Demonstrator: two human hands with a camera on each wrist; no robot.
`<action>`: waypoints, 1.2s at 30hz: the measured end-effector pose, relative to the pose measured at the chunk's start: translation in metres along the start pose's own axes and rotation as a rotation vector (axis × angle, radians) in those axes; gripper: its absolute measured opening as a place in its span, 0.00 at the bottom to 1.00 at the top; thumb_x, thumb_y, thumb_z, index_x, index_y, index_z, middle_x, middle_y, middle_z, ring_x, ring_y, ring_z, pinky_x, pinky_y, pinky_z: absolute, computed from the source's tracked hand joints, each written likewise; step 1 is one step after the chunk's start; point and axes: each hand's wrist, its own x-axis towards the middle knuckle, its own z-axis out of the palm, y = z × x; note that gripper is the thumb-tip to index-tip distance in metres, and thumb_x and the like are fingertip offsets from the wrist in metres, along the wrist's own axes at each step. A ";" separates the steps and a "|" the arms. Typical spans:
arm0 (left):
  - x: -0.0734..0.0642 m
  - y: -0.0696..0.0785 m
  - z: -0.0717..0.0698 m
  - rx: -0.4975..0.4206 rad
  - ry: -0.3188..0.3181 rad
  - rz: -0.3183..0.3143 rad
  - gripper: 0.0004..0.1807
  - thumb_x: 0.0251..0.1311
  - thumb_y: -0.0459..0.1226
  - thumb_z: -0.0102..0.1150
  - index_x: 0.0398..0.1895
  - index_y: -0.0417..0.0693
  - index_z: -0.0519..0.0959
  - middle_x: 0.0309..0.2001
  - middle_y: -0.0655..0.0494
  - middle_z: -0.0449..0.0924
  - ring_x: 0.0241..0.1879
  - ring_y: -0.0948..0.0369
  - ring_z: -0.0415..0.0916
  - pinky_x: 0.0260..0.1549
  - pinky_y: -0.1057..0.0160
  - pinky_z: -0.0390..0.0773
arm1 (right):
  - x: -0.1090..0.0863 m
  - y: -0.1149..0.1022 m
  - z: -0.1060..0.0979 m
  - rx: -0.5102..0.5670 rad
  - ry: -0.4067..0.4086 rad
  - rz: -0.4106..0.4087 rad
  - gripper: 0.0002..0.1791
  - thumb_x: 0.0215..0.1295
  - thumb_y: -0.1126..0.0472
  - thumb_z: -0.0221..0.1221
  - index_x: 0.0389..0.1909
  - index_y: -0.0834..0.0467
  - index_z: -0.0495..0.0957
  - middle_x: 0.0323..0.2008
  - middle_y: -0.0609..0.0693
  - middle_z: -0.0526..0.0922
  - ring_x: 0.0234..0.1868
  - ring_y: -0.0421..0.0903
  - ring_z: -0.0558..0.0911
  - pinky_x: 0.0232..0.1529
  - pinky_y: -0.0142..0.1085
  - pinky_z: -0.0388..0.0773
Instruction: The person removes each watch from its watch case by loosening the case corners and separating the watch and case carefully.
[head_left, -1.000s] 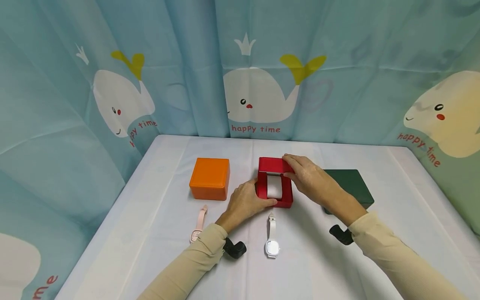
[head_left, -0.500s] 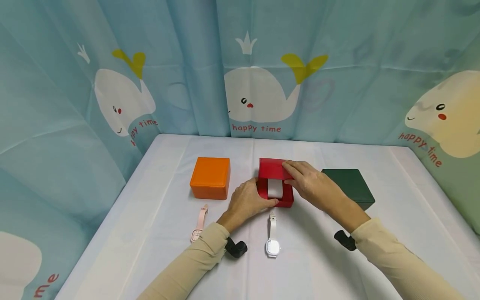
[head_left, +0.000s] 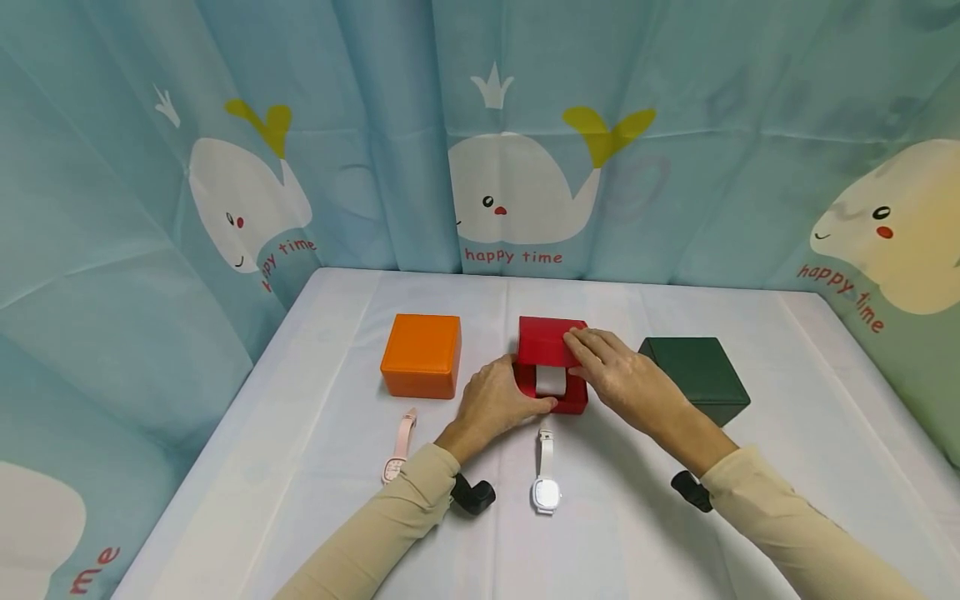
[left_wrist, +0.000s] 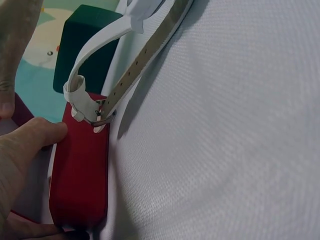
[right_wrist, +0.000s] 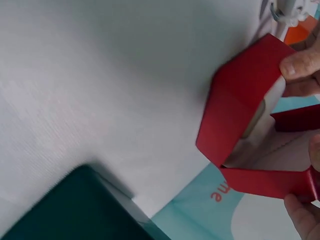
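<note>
A red watch box [head_left: 573, 406] stands on the white table with its hinged lid [head_left: 542, 340] partly lowered. Inside shows a white cushion [head_left: 551, 382]. My left hand [head_left: 495, 402] grips the base from the left, its thumb [left_wrist: 45, 131] on the front wall. The front edge of the lid is pinched by my right hand [head_left: 622, 375], thumb under it and fingers on top; the right wrist view shows the lid [right_wrist: 272, 182] held at an angle over the base [right_wrist: 245, 95]. In front of the box lies a white-strapped wristwatch [head_left: 546, 493].
An orange box [head_left: 420, 346] sits left of the red one, a dark green box [head_left: 697, 371] to its right. Near my left forearm lies a pink wristwatch [head_left: 397, 454], partly hidden by the sleeve. A blue whale-print curtain [head_left: 360, 167] hangs behind the table.
The lid of the red box has come forward and down, covering more of the cushion. My right hand moved with it; the left hand keeps its grip on the base.
</note>
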 end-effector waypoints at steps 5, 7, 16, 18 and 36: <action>0.000 -0.001 0.000 -0.014 -0.003 0.015 0.36 0.48 0.54 0.77 0.55 0.41 0.78 0.44 0.52 0.84 0.40 0.57 0.79 0.40 0.61 0.81 | -0.005 -0.004 0.005 -0.006 0.020 -0.025 0.39 0.51 0.71 0.75 0.64 0.74 0.71 0.57 0.70 0.78 0.56 0.66 0.79 0.46 0.52 0.82; 0.000 -0.001 -0.001 -0.011 -0.002 0.023 0.36 0.49 0.54 0.77 0.54 0.42 0.78 0.44 0.53 0.84 0.40 0.58 0.79 0.40 0.61 0.81 | -0.008 -0.005 0.006 -0.009 0.021 -0.028 0.39 0.50 0.72 0.75 0.64 0.74 0.70 0.57 0.71 0.77 0.56 0.66 0.78 0.46 0.52 0.82; 0.000 -0.003 0.000 -0.028 -0.003 0.032 0.36 0.49 0.54 0.77 0.56 0.43 0.78 0.47 0.54 0.85 0.42 0.57 0.81 0.43 0.59 0.81 | -0.017 -0.011 0.011 -0.026 0.022 -0.039 0.38 0.53 0.72 0.73 0.65 0.74 0.70 0.59 0.72 0.76 0.57 0.68 0.78 0.48 0.54 0.80; 0.000 -0.003 0.000 -0.029 -0.005 0.028 0.36 0.49 0.54 0.77 0.56 0.42 0.78 0.46 0.54 0.85 0.42 0.57 0.81 0.42 0.59 0.81 | -0.019 -0.013 0.012 -0.034 0.019 -0.041 0.38 0.52 0.72 0.74 0.64 0.74 0.70 0.58 0.72 0.77 0.57 0.68 0.77 0.48 0.55 0.81; 0.000 -0.003 -0.002 -0.019 -0.006 0.023 0.36 0.47 0.56 0.78 0.54 0.42 0.79 0.43 0.53 0.85 0.39 0.56 0.81 0.39 0.58 0.80 | -0.024 -0.027 0.017 -0.112 -0.044 -0.010 0.42 0.42 0.73 0.80 0.61 0.74 0.73 0.57 0.70 0.77 0.57 0.68 0.77 0.54 0.52 0.79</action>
